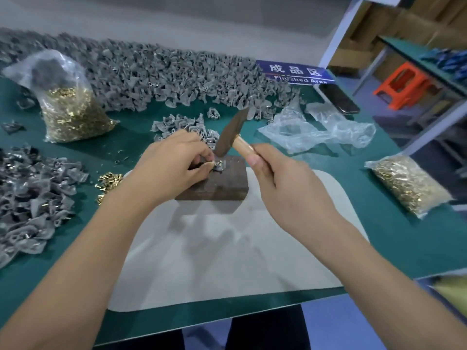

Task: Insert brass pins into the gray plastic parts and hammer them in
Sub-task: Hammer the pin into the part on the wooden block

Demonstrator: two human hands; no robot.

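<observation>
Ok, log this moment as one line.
left hand: pinches gray part on block | right hand: grips hammer, head over pin

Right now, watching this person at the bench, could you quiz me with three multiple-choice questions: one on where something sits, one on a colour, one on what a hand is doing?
1. Where does the gray part being worked on sit?
A. on the dark block
B. inside a bag
C. on the stool

2. What colour is the stool off to the right?
A. blue
B. orange
C. white

3. What is the right hand doing?
A. lying flat
B. gripping the hammer
C. holding a bag

Answers: 1 A, the left hand pinches the gray part on the dark block. 2 B, the stool is orange. 3 B, the right hand wraps the hammer handle.
</observation>
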